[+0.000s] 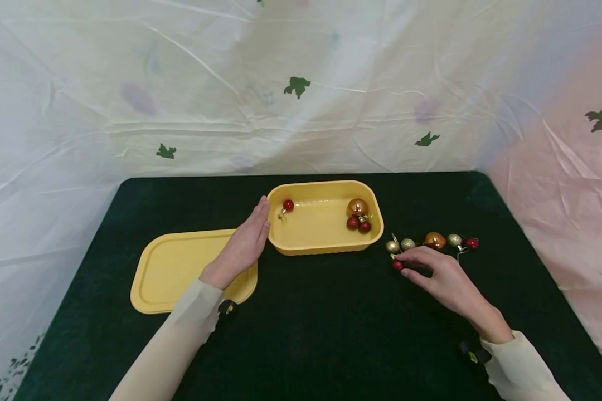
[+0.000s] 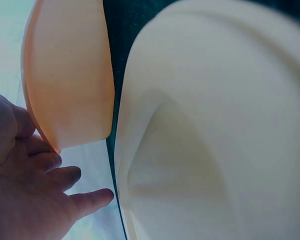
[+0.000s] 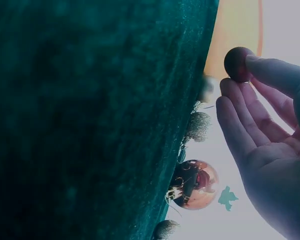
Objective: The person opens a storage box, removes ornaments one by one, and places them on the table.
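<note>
Red bauble [image 1: 398, 265] sits pinched at the tip of the right-hand grip [image 1: 447, 283].

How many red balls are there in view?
5: one red ball at left in the yellow box, two at right in it, one pinched by the right hand, one rightmost on the table. Others may be hidden.
</note>
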A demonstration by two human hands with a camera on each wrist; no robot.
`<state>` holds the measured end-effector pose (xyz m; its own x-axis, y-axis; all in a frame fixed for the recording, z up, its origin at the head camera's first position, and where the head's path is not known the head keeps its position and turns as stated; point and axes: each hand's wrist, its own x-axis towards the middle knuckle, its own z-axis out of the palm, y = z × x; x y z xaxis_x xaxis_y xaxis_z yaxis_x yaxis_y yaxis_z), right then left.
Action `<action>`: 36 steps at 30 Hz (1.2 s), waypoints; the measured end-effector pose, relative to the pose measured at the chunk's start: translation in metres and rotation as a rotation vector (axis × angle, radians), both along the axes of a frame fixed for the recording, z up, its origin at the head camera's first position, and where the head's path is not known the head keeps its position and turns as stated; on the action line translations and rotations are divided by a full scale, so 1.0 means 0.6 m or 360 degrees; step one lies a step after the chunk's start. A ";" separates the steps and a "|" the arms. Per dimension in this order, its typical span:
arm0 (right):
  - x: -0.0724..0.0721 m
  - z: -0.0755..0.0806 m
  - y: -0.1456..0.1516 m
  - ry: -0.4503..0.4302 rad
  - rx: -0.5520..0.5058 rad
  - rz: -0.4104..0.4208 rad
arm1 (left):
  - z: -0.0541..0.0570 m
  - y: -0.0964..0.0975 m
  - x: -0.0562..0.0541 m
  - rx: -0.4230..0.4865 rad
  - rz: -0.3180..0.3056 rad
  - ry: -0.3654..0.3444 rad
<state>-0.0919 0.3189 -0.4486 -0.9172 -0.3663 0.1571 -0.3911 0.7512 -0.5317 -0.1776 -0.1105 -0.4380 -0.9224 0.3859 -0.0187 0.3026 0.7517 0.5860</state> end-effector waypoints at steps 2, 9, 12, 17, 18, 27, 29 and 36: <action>-0.001 -0.001 0.001 -0.0016 0.0001 0.0005 | 0.000 0.000 0.000 0.0000 0.0000 0.0000; -0.004 -0.003 0.003 -0.0079 0.0005 0.0020 | 0.000 -0.001 0.000 0.0002 -0.0007 0.0002; -0.005 -0.004 0.002 -0.0081 0.0007 0.0034 | 0.000 -0.001 0.000 0.0003 -0.0013 0.0005; -0.005 -0.003 0.001 -0.0077 0.0007 0.0053 | 0.000 -0.001 -0.001 -0.0003 -0.0019 0.0009; -0.005 -0.003 0.001 -0.0081 0.0008 0.0051 | 0.000 -0.001 -0.002 -0.0005 -0.0019 0.0009; -0.006 -0.003 0.003 -0.0154 -0.0005 0.0047 | 0.000 -0.002 -0.001 -0.0015 -0.0018 0.0005; -0.006 -0.002 0.002 -0.0158 -0.0018 0.0051 | 0.000 -0.002 -0.001 -0.0016 -0.0017 0.0006; -0.002 0.002 0.003 -0.0147 0.0000 0.0027 | 0.000 -0.003 0.000 -0.0004 -0.0018 0.0011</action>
